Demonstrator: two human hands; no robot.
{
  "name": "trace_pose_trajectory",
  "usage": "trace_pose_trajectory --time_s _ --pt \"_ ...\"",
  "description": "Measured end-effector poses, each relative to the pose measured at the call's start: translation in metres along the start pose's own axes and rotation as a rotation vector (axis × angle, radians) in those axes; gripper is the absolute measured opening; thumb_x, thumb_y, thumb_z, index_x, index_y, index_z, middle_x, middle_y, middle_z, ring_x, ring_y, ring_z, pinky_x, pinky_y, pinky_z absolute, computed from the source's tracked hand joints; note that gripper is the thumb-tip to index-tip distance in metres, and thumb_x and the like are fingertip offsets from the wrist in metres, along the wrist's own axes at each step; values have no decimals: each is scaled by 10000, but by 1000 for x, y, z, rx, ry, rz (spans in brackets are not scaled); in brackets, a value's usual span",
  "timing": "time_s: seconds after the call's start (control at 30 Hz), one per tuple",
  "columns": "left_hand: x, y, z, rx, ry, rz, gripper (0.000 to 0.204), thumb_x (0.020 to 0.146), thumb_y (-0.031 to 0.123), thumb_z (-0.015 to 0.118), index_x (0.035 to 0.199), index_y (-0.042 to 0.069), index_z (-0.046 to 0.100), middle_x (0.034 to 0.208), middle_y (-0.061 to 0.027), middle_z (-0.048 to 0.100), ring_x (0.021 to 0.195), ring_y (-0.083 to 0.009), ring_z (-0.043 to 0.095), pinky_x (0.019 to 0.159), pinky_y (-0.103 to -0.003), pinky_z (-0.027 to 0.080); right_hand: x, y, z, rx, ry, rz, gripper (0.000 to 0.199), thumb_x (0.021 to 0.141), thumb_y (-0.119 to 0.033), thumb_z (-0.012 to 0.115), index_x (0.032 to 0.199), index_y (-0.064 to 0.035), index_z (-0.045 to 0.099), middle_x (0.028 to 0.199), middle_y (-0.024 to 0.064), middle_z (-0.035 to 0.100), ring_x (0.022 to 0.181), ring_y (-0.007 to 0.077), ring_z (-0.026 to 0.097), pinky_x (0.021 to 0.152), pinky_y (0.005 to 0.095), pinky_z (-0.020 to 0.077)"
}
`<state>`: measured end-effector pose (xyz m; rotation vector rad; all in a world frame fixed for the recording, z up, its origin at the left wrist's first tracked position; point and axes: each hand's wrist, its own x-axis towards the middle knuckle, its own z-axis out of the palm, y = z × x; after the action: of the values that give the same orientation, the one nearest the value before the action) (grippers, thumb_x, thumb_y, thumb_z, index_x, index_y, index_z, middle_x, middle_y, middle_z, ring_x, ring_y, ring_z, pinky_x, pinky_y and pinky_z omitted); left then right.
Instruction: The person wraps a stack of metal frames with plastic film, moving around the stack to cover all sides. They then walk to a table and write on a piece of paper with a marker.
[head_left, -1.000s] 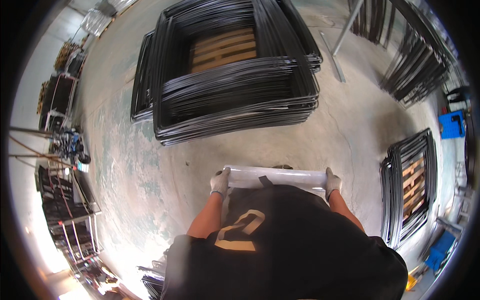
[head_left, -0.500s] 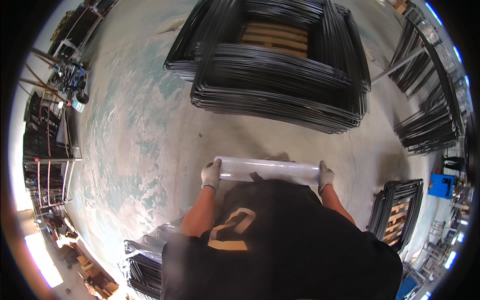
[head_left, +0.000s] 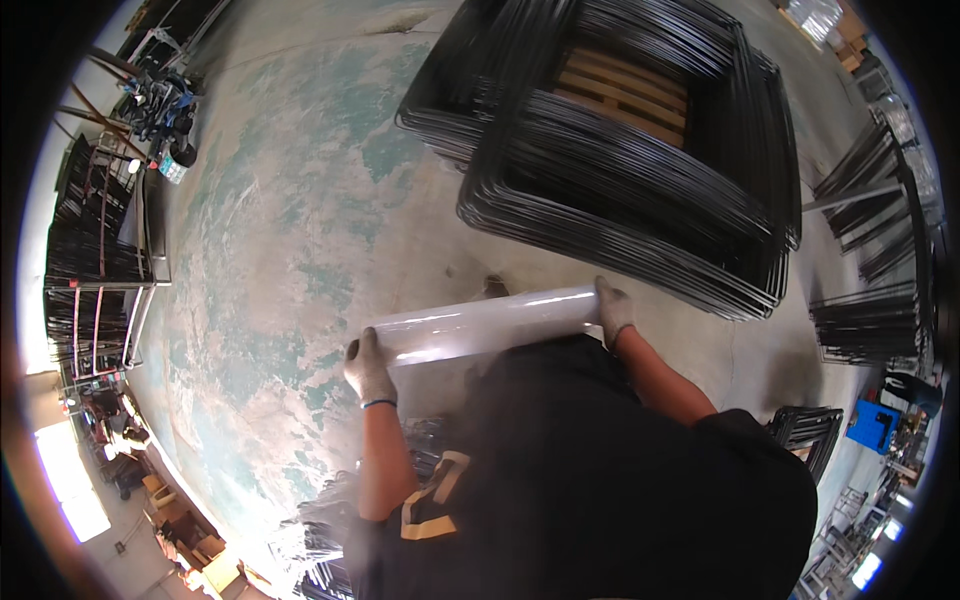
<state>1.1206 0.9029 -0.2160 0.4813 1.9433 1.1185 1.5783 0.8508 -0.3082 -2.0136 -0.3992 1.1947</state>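
Note:
I hold a long roll of clear stretch film [head_left: 480, 325] level in front of my chest. My left hand [head_left: 368, 368], in a grey work glove, grips its left end. At the right end my gloved right hand [head_left: 613, 309] is closed over the roll. Just beyond the roll lies a big stack of black metal frames [head_left: 640, 215] piled on a wooden pallet [head_left: 625, 90]. My black shirt hides the floor below the roll.
The floor is stained concrete [head_left: 280, 230]. Racks of dark metal parts [head_left: 95, 270] stand at the left, more black frame stacks [head_left: 870, 250] at the right, and another film-wrapped stack [head_left: 320, 540] sits behind me at the lower left. A blue bin [head_left: 880, 425] stands at far right.
The view has swung: the frame stack shifted right and nearer, and the roll now tilts with its right end higher. Both hands keep their grip on the roll's ends.

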Motion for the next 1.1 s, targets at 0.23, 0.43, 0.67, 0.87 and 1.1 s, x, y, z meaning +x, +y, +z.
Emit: trace_pose_trajectory --time_s 0.23,0.43,0.67,0.87,1.1 --pt "67 124 -79 -17 157 175 517 1008 342 753 1262 -105 701 1193 -168 740 1069 -272 674 947 -404 540 16 -94 184 -299 -192 -115 808 1029 -621 574 1260 139 720 1201 336 755 1188 421 727 1054 443 518" --pt "145 164 -105 47 216 83 592 1036 418 684 1307 -108 670 1242 -225 718 1099 -322 678 974 -442 533 9 -158 285 -301 -275 15 756 1028 -558 598 1279 148 701 1194 310 756 1170 390 727 1034 431 519" --pt "329 186 -103 117 -151 121 443 1042 248 701 1307 -104 656 1220 -162 706 1079 -262 655 985 -395 512 15 -163 373 -173 -79 69 704 1032 -534 617 1302 110 702 1217 266 758 1132 341 722 1019 415 521" --pt "450 225 -74 200 -442 41 405 999 153 740 1330 -59 639 1197 -102 698 1101 -222 632 1012 -367 486 5 -127 424 158 71 126 722 1032 -495 680 1399 125 635 1238 199 741 1132 264 687 1022 379 524" --pt "583 253 -1 314 -610 30 453 880 -6 702 1323 -67 631 1218 -95 691 1143 -231 645 1043 -338 482 57 -123 493 165 142 166 709 1043 -472 679 1422 124 621 1260 183 734 1160 239 676 1030 363 517"
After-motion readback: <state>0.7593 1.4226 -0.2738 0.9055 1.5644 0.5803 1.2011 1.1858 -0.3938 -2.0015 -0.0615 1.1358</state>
